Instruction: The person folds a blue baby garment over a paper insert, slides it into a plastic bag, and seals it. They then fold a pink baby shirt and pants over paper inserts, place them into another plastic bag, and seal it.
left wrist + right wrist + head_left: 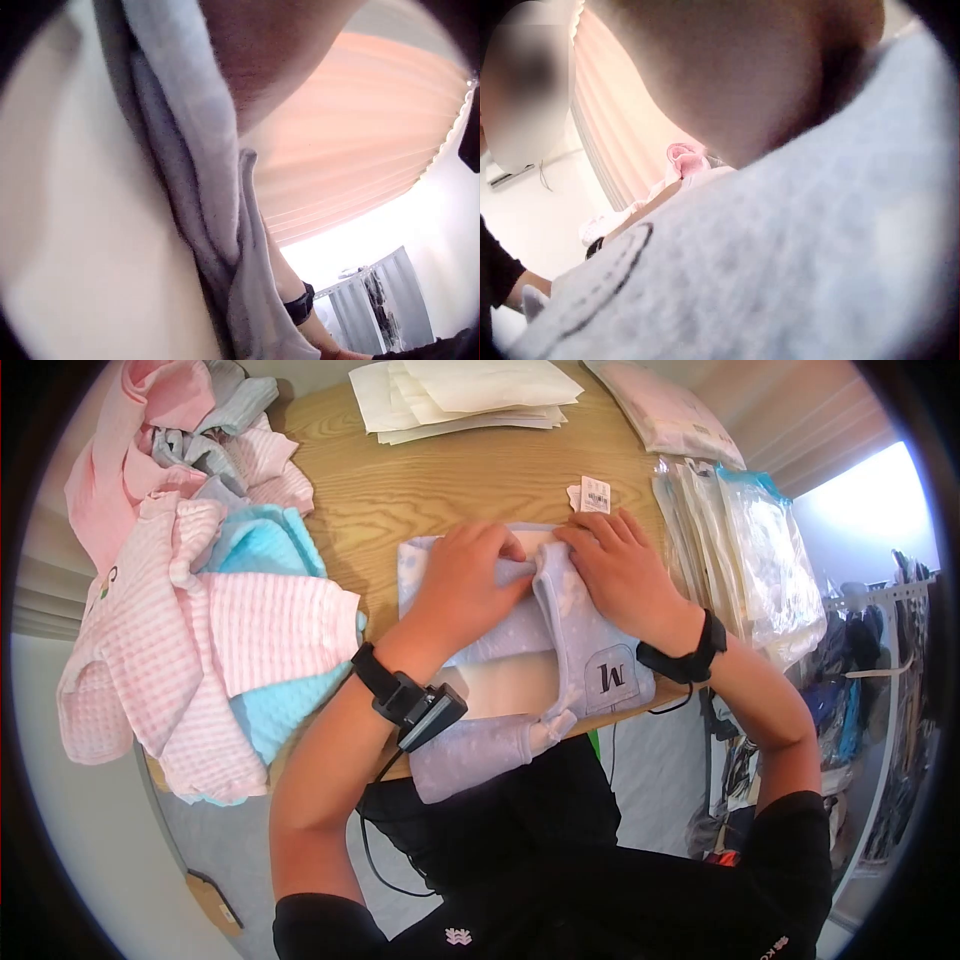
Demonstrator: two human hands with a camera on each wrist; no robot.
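A lavender, pale-patterned fleece garment (pixel 490 745) lies on the wooden table in front of me, its right side folded over towards the middle. A dark letter M marks a patch (pixel 611 678) on that folded side. Inside the garment shows a smooth pale sheet (pixel 500 687). My left hand (pixel 465 580) has bent fingers and grips the cloth near its upper middle. Curved over the top of the folded part, my right hand (pixel 622 568) holds the cloth by its upper edge; its thumb is hidden. A white price tag (pixel 595 495) sticks out beyond the right fingers.
Pink-striped clothing (pixel 280 630) and turquoise clothing (pixel 270 540) are heaped at the left. White sheets (pixel 470 390) are stacked at the back. To the right are clear plastic bags (pixel 770 570) and a packed pink item (pixel 665 410). A rack with hanging things (pixel 870 670) stands beyond.
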